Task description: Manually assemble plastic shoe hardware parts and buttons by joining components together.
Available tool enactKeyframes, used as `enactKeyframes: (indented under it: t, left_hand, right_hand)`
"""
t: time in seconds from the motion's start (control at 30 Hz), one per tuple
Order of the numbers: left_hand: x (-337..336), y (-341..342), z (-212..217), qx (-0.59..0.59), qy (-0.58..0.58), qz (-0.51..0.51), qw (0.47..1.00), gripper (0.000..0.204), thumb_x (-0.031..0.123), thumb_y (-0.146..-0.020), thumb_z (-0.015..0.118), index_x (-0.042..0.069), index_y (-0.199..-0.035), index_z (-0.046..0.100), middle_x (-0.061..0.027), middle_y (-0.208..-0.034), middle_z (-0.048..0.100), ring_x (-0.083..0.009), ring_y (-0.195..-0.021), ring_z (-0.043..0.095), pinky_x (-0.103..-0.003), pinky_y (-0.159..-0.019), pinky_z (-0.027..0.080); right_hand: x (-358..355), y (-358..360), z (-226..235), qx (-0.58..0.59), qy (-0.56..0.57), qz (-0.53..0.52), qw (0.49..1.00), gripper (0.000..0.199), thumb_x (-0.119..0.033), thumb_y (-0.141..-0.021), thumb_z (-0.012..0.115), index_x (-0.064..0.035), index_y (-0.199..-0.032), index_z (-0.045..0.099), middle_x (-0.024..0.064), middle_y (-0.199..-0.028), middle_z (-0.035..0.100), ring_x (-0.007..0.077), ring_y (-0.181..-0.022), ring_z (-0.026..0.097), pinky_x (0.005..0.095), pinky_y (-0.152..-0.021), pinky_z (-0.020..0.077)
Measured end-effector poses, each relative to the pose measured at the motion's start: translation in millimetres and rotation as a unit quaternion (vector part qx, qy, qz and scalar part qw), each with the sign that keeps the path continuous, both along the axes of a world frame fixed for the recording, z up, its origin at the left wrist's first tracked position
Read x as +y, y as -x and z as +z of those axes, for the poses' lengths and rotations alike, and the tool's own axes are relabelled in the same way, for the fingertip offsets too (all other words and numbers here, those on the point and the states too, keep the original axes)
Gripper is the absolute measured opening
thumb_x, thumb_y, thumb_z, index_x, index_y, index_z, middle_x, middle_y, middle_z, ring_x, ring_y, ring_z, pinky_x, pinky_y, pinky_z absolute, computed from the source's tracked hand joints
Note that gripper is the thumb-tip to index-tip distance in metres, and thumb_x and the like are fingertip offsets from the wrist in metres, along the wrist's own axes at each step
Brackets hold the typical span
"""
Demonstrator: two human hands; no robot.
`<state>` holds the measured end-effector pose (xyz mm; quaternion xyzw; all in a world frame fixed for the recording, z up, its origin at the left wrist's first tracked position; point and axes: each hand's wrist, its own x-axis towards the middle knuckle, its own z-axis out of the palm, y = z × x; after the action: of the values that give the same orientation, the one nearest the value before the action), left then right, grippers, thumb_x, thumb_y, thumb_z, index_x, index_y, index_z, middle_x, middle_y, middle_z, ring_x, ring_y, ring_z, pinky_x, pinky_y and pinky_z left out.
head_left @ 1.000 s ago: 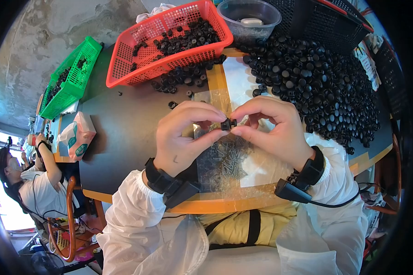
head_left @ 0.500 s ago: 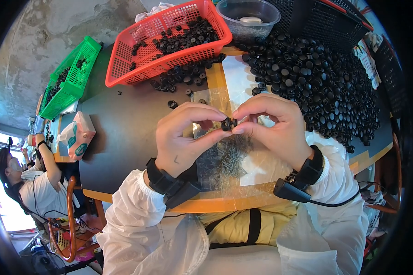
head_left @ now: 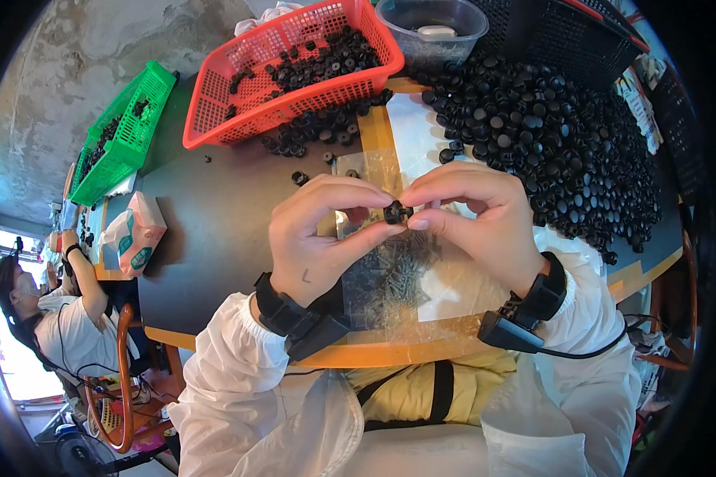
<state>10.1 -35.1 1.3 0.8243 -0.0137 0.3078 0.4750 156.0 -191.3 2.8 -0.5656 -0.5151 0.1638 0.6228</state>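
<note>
A dark table (head_left: 215, 238) carries a red basket (head_left: 215, 119) and a heap of black caps (head_left: 549, 135). Above a clear bag of screws (head_left: 398, 270), the left hand (head_left: 318, 238) and right hand (head_left: 477, 215) meet, fingertips pinching one small black cap (head_left: 394, 212) between them.
</note>
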Motion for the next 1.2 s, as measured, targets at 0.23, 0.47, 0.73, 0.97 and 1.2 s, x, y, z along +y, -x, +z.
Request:
enactKeyframes:
  t: [0.23,0.47,0.73,0.97,1.2]
  left_hand:
    - [3,-3,3,-0.034,-0.132,0.009,0.991,0.030,0.001,-0.067,0.081,0.004,-0.095,0.069,-0.0086,-0.092,0.064,-0.0182,-0.078,0.059,-0.028,-0.071,0.047]
    - [3,-2,4,-0.036,-0.171,-0.005,0.985,0.032,0.008,-0.065,0.082,0.008,-0.095,0.072,-0.0034,-0.084,0.061,-0.0167,-0.073,0.055,-0.027,-0.065,0.044]
    - [-7,-3,11,-0.086,-0.200,0.005,0.976,0.032,0.006,-0.062,0.079,0.009,-0.093,0.071,-0.0037,-0.079,0.060,-0.0215,-0.066,0.058,-0.031,-0.058,0.047]
    - [-14,-2,10,-0.116,-0.262,0.036,0.957,0.024,0.007,-0.067,0.078,0.006,-0.090,0.069,-0.0047,-0.076,0.059,-0.0201,-0.061,0.057,-0.028,-0.052,0.044]
    - [-19,-2,12,-0.131,-0.272,0.031,0.953,0.020,0.009,-0.070,0.077,0.006,-0.089,0.070,-0.0059,-0.075,0.058,-0.0215,-0.059,0.058,-0.030,-0.051,0.046]
  right_hand:
    - [-3,-8,14,0.087,0.131,0.095,0.983,0.034,-0.003,-0.076,0.075,-0.0001,-0.109,0.067,0.0076,-0.103,0.063,0.0143,-0.092,0.061,0.0271,-0.081,0.0500]
    - [-6,-7,5,0.200,0.135,0.194,0.951,0.028,-0.003,-0.081,0.073,-0.0007,-0.108,0.068,0.0039,-0.095,0.065,0.0112,-0.086,0.062,0.0251,-0.078,0.0504]
    - [-5,2,-1,0.249,0.086,0.217,0.940,0.026,0.004,-0.081,0.069,0.0032,-0.107,0.068,0.0069,-0.097,0.064,0.0125,-0.088,0.062,0.0256,-0.081,0.0504]
    - [-7,5,-5,0.294,0.066,0.218,0.928,0.026,0.006,-0.079,0.068,0.0029,-0.105,0.069,0.0069,-0.096,0.064,0.0128,-0.090,0.061,0.0251,-0.081,0.0487]
    - [-8,9,-3,0.198,0.069,0.161,0.964,0.022,0.006,-0.075,0.071,0.0018,-0.097,0.072,0.0076,-0.089,0.067,0.0147,-0.085,0.062,0.0266,-0.075,0.0497]
